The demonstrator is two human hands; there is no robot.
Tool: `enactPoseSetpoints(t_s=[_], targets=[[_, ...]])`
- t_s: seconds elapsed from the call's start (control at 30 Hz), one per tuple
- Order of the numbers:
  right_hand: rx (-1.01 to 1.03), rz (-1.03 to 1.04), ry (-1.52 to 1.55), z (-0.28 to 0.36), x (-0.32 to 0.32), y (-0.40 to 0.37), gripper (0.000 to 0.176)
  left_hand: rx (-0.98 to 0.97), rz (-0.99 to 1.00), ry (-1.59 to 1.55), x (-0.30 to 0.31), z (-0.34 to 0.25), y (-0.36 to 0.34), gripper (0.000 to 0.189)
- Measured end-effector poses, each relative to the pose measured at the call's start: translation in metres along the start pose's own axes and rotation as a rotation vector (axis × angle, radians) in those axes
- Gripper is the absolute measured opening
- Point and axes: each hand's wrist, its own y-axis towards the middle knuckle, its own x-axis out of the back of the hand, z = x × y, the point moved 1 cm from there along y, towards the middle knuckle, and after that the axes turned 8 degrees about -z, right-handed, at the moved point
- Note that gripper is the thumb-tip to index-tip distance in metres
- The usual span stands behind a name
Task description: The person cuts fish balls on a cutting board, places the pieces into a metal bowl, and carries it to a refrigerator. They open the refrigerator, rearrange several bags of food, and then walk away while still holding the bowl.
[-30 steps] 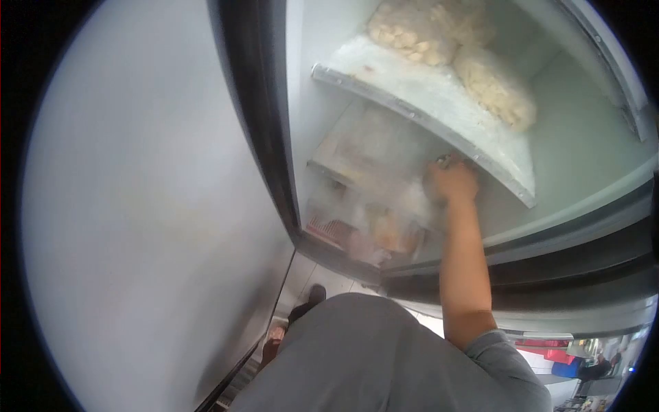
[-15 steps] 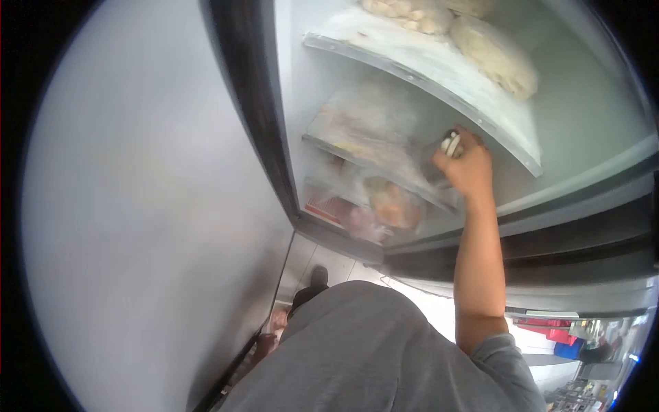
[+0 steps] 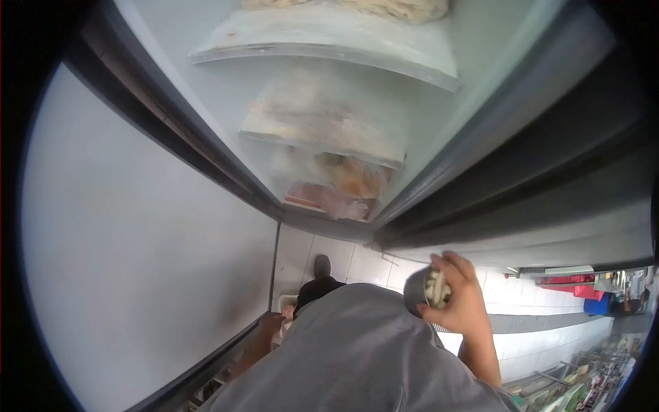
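My right hand (image 3: pixel 458 296) is wrapped around a small dark metal cup (image 3: pixel 415 292), outside the freezer and to the right of my body. Short white pieces (image 3: pixel 437 288) fill the cup. Low on the left, beside my waist, my left hand (image 3: pixel 273 321) is at the edge of a white container (image 3: pixel 287 300) and appears to grip it. Something pinkish shows in that container, which my shirt partly hides. In front of me stands the open upright freezer, its frosty shelf (image 3: pixel 322 51) and lower shelf (image 3: pixel 322 141) in view.
Bags of pale food (image 3: pixel 398 8) lie on the upper shelf. Below are a bag with orange contents (image 3: pixel 357 177) and a red rack (image 3: pixel 303 193). The freezer door (image 3: pixel 151 226) stands open on the left. White floor tiles (image 3: pixel 367 264) and a floor grate (image 3: pixel 522 323) are at right.
My right hand has come out of the freezer with the metal cup, down and toward my body. The view has turned to the right, showing more floor. My left hand stays low by the container.
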Motion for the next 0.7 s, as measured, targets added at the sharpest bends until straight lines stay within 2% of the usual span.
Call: enactPoseSetpoints(t_s=[0.07,0.13,0.17,0.23,0.27,0.33,0.37,0.43,0.47,0.53,0.7], targets=[[-0.055,-0.055,-0.052,-0.022,0.009,-0.030,0.086,-0.006,0.011,0.136,-0.005,0.013,0.006,0.033],[-0.157,-0.159,-0.165,-0.044,0.015,-0.056,0.086,-0.164,0.074,0.251,-0.018,0.038,0.020,0.040],[-0.156,-0.153,-0.156,-0.058,0.015,-0.069,0.086,-0.154,0.075,0.257,-0.014,0.033,0.013,0.040],[-0.275,-0.269,-0.275,-0.087,0.012,-0.089,0.087,-0.266,0.116,0.372,0.012,0.008,0.024,0.044],[-0.375,-0.274,-0.278,-0.099,0.012,-0.098,0.087,-0.262,0.114,0.379,0.013,0.000,0.031,0.044],[-0.402,-0.308,-0.281,-0.132,0.010,-0.122,0.087,0.003,-0.004,0.055,0.011,-0.011,0.040,0.045],[-0.426,-0.345,-0.291,-0.148,0.007,-0.132,0.088,0.008,-0.011,0.062,0.015,-0.024,0.046,0.045],[-0.465,-0.338,-0.302,-0.173,0.002,-0.155,0.089,-0.301,0.043,0.388,0.023,-0.067,0.049,0.044],[-0.513,-0.347,-0.306,-0.188,-0.003,-0.168,0.089,-0.295,0.031,0.390,0.028,-0.089,0.043,0.044],[-0.598,-0.341,-0.289,-0.201,-0.007,-0.187,0.087,-0.016,-0.047,0.028,0.035,-0.128,0.031,0.044],[-0.675,-0.281,-0.335,-0.224,-0.020,-0.222,0.086,-0.014,-0.018,-0.023,0.032,-0.176,0.037,0.048]])
